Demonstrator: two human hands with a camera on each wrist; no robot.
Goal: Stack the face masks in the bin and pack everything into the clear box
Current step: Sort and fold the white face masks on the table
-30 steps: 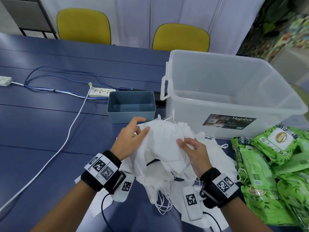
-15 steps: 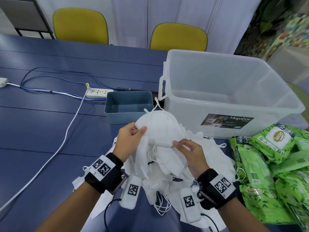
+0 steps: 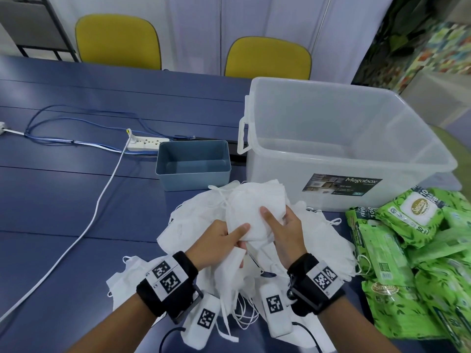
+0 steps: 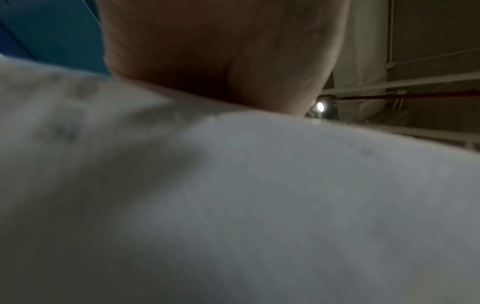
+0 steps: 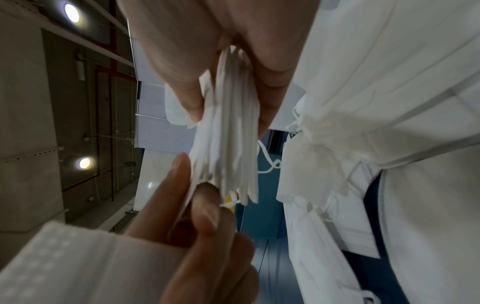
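Both hands on one bundle of white face masks (image 3: pixel 251 212), lifted just above the loose mask pile (image 3: pixel 193 225). Left hand (image 3: pixel 216 244) pinches the bundle's near-left corner, thumb on top. Right hand (image 3: pixel 286 233) clamps the right edge, thumb over, fingers under; the right wrist view shows the layered edges squeezed between them. Pile spreads on the blue table (image 3: pixel 63 225) under the wrists. Small blue bin (image 3: pixel 193 164) just beyond, nothing in it. Clear box (image 3: pixel 344 149) far right, open. Green wipe packs (image 3: pixel 413 250) stacked near right.
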